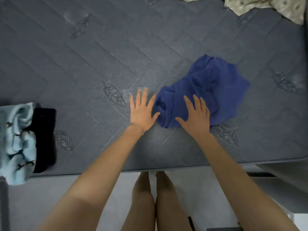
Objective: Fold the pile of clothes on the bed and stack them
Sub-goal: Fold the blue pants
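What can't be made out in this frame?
- Head view: the blue garment is crumpled, its type unreadable; the right hand covers its near part.
- The light blue printed cloth is cut off by the left edge.
- The dark garment beside it is blurred; folded or not, unclear.
- The pale patterned fabric is cut off by the top edge.
- Whether the left hand touches the blue garment is unclear.

the light blue garment (16,139) at the left edge runs out of frame and overlaps the dark garment (45,139) beside it, the pale patterned cloth (266,7) is cut off at upper right — and the right hand (196,114) hides part of the crumpled blue garment (208,84).
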A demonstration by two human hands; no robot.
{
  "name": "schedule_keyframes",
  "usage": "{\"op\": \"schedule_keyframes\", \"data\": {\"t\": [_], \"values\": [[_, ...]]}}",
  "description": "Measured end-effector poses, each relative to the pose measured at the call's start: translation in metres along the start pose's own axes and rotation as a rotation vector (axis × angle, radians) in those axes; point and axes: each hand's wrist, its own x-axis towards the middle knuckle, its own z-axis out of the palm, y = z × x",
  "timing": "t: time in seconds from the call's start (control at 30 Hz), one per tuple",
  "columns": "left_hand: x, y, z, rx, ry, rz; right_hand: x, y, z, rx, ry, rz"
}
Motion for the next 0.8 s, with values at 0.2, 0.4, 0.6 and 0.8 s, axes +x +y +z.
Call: {"op": "schedule_keyframes", "data": {"t": [0.2, 0.4, 0.6, 0.8], "values": [[0.035, 0.019, 0.042, -0.184, 0.001, -0.052, 0.029, 0.027, 0.03, -0.04, -0.053, -0.016], [0.061, 0.047, 0.074, -0.394, 0.048, -0.074, 0.054, 0.042, 0.047, -0.071, -0.162, 0.06], [0.066, 0.061, 0.078, -0.563, 0.004, -0.143, 0.061, 0.037, 0.052, -0.05, -0.208, 0.051], [0.048, 0.055, 0.059, -1.063, 0.11, -0.143, 0.058, 0.032, 0.042, 0.041, -0.11, 0.001]]}}
